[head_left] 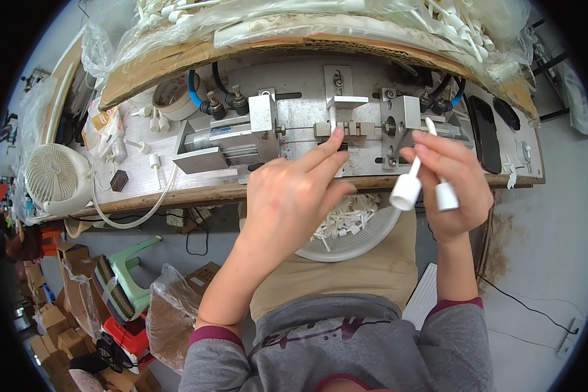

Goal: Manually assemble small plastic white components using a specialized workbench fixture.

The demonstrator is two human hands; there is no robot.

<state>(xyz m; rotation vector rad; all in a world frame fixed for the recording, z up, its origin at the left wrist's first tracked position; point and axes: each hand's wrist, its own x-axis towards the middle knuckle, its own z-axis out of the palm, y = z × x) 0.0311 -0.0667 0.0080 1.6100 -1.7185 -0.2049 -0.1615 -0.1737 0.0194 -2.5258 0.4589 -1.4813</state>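
My left hand [294, 196] reaches to the grey metal pneumatic fixture [307, 130] on the wooden bench [196, 193], index fingertip touching the small block at its centre, nothing gripped. My right hand [454, 183], just right of the fixture, pinches two smooth white plastic tubular parts [408, 186]. A white ribbed bowl [359, 245] of similar pieces sits below the fixture on my lap, partly hidden by my left hand.
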